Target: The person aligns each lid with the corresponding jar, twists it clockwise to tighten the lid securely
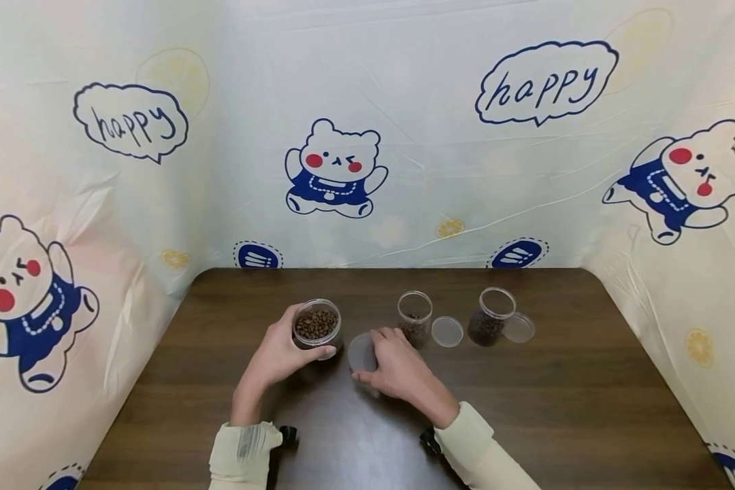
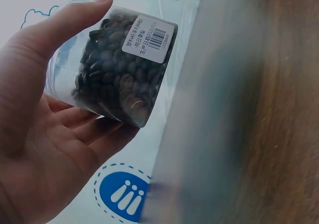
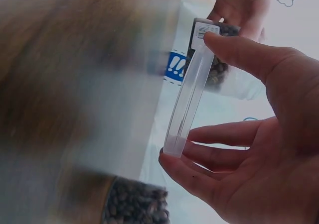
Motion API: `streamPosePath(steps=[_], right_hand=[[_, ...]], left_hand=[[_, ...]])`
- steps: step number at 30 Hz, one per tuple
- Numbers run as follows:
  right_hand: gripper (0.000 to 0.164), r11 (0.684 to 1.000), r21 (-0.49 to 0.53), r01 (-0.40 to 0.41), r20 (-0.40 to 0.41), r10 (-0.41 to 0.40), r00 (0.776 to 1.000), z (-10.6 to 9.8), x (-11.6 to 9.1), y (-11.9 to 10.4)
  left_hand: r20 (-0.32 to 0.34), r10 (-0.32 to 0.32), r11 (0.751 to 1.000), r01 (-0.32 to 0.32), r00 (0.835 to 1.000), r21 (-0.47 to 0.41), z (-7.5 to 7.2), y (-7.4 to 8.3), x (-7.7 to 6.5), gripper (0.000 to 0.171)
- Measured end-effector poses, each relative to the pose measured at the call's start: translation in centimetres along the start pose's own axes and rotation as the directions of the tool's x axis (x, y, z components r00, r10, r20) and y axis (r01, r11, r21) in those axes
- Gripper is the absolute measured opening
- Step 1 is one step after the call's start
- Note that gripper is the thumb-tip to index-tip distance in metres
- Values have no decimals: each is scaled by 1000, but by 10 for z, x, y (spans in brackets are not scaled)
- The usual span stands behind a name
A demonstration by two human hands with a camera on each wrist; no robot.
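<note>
My left hand (image 1: 280, 350) grips a clear plastic jar (image 1: 337, 337) that has no lid on, thumb on the near side and fingers round the far side. Dark brown coffee beans (image 1: 316, 324) fill much of it. A white barcode label (image 2: 149, 39) sticks to its wall in the left wrist view. My right hand (image 1: 399, 366) pinches a round translucent lid (image 1: 361, 354) by its edge, just right of the jar. In the right wrist view that lid (image 3: 188, 102) appears edge-on between thumb and fingertips, overlapping the jar behind.
Two more open clear jars with dark contents, a middle jar (image 1: 415, 314) and a right jar (image 1: 493, 320), stand beyond my right hand. Beside them lie a middle lid (image 1: 448, 332) and a right lid (image 1: 520, 328). A printed curtain (image 1: 429, 190) surrounds the brown table (image 1: 563, 415).
</note>
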State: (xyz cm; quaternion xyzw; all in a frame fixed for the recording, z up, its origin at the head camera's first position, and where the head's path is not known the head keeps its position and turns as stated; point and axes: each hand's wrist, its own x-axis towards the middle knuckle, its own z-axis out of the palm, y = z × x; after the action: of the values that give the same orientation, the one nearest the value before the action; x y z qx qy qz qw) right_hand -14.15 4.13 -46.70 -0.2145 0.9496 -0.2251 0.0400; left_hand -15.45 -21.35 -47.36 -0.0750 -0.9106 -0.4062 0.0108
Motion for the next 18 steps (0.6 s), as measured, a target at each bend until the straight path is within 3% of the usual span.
streamPosePath(steps=[18], right_hand=[[82,998,28,-54,-28,55,998,-18,-45,37]], left_hand=[[84,113,993,-110,990,-45,26,19,-1,95]])
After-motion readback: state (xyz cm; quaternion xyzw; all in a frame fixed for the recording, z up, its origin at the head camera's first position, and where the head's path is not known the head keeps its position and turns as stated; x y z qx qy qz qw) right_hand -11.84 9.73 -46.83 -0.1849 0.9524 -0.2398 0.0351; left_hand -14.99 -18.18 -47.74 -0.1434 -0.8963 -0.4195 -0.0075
